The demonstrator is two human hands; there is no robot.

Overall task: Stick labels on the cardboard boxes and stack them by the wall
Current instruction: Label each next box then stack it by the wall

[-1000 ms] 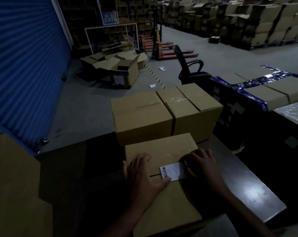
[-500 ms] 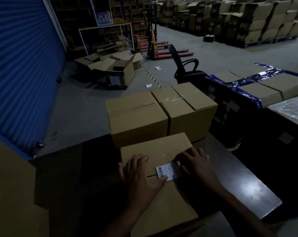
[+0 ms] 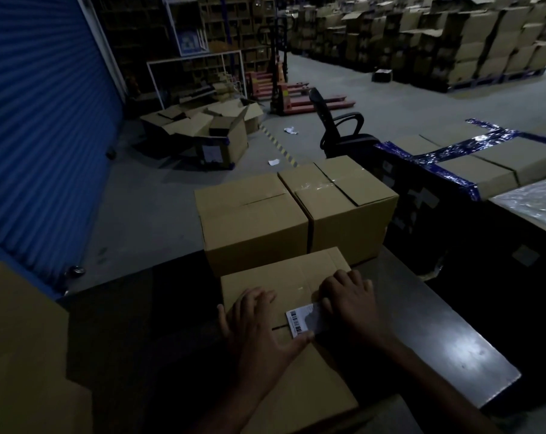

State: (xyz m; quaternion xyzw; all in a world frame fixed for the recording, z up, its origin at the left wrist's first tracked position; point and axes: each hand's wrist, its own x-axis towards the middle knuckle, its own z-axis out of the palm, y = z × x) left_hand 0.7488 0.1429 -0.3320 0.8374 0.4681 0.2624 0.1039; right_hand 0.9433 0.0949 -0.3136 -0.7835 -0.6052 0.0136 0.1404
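A plain brown cardboard box (image 3: 284,355) lies flat on a dark table (image 3: 446,333) at the lower centre of the frame, its top flaps closed along a seam. A white label (image 3: 303,321) sits across that seam, with a black barcode at its left end; the other print is too small to read. The left hand (image 3: 259,333) rests flat on the box, fingers spread, thumb touching the label's lower edge. The right hand (image 3: 353,302) presses the label's right end with straight fingers. Two more closed boxes (image 3: 293,214) stand just behind.
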